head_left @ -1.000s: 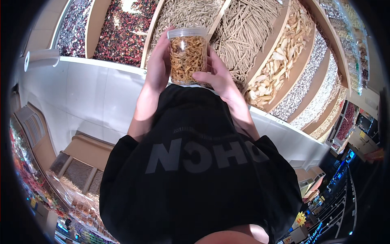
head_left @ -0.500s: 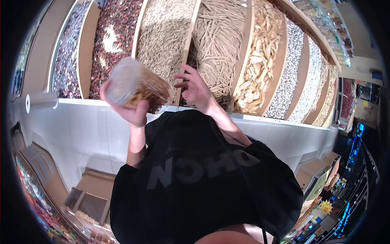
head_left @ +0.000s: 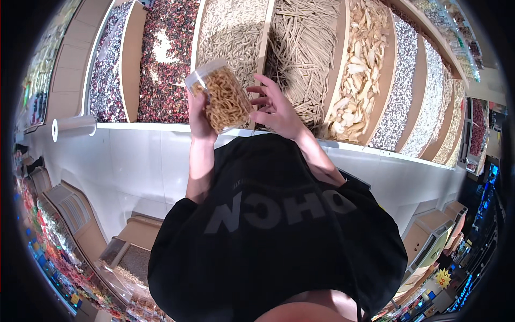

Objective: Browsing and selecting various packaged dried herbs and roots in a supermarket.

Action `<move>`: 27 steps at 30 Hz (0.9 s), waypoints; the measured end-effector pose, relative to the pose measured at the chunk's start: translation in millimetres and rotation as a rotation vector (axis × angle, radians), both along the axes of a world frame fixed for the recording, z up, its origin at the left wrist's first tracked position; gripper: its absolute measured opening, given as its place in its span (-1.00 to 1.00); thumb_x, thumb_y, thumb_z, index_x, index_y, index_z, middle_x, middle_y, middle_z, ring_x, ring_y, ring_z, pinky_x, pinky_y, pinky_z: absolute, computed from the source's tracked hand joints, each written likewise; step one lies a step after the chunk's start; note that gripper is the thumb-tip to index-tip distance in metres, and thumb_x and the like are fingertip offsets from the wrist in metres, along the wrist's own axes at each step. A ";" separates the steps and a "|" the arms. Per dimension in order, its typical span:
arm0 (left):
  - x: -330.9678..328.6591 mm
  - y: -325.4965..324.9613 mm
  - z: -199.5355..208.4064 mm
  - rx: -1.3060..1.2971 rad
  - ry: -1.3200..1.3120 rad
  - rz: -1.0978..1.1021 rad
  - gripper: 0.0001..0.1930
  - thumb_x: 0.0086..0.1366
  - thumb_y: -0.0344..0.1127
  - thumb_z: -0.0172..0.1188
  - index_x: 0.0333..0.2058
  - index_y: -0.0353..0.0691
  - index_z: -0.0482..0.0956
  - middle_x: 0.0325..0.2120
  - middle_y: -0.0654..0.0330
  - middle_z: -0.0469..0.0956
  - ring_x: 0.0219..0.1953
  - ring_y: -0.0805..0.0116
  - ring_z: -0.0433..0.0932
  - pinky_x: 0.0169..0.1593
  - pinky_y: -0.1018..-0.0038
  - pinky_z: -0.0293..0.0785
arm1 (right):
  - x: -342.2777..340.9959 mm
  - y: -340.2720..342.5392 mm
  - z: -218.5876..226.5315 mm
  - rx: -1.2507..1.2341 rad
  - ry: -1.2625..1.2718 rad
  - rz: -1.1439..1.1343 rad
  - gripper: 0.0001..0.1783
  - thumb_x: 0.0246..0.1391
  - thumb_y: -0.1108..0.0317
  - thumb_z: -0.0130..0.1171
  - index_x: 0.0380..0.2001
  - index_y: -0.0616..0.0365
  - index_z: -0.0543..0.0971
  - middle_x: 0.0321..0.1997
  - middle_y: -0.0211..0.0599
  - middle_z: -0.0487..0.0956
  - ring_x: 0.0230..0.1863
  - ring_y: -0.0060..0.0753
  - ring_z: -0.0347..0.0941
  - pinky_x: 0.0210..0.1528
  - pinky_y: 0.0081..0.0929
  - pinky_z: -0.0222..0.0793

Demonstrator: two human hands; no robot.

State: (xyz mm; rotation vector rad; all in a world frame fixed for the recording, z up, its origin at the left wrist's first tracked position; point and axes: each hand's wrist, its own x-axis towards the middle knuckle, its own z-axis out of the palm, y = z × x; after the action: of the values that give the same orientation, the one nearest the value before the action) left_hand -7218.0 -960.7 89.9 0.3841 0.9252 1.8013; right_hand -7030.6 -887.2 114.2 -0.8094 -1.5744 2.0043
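My own black shirt [head_left: 279, 236] fills the lower half of the view and covers both elbows and upper arms, so I see only the forearms rising out of it. The fisheye rim blacks out the corners, and the shop aisles at the lower left and lower right are too small and bent to make out. My left palm is hidden behind the jar [head_left: 221, 96], and I cannot see the jar's base or whether it has a lid; its upper end, toward the bins, looks like a clear rim.

My left hand [head_left: 197, 115] is raised in front of me, forearm nearly upright, fingers wrapped around the left side and back of the jar and clamped on it. The jar is clear plastic, packed with thin yellow-brown strips, and it tilts with its top leaning to the left. It is held in the air above the white counter edge [head_left: 134, 127], in front of the bin of pale slivers [head_left: 230, 32].

My right hand [head_left: 274, 107] is up just beside the jar on its right, fingers spread and curled, gripping nothing; whether the fingertips touch the jar wall I cannot tell. Behind it lies the bin of long sticks [head_left: 306, 48]. A roll of bags [head_left: 75, 126] sits at the counter's left end.
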 end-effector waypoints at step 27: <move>33.5 -0.6 13.4 -0.126 -0.714 -0.642 -0.20 0.28 0.40 -0.43 0.15 -0.19 0.28 -0.06 -0.09 0.48 -0.03 -0.13 0.51 -0.28 0.13 0.65 | -15.1 20.2 19.0 -0.041 0.058 -0.044 -0.27 0.03 -0.10 0.07 0.18 0.13 0.29 0.09 -0.15 0.38 0.10 -0.34 0.32 -0.03 -0.45 0.35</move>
State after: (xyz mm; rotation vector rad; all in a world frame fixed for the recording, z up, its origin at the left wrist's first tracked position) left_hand -7184.4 -961.2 103.3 -0.0598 0.3403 1.1385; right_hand -7045.7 -867.0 133.2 -0.7876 -1.4756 2.0170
